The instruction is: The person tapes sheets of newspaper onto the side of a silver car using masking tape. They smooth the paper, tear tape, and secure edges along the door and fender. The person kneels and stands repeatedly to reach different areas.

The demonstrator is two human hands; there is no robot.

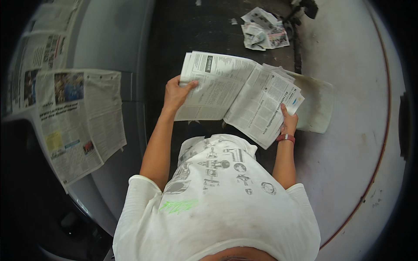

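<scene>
I count two bare hands in my view and one open, black-and-white printed paper newspaper spread between them, in the middle of the scene. The left hand pinches the outer left edge, thumb on the near face; the right hand holds the right edge the same way, thumb up over the page. What the fingers behind do, I cannot tell. One red wristband circles the right wrist.

Past the right page I see one pale, stained, smooth seat-like slab; the newspaper blocks its left part from me. A few loose paper corners fan out at the page's far edge, too overlapped to count. Far off, one crumpled heap of newspaper sheets lies on the dark floor, left of a dark metal fitting.

On the left, at least two newspaper sheets cover a grey smooth panel. A white curved surface bounds the right, and one white printed shirt hides the near middle from me.
</scene>
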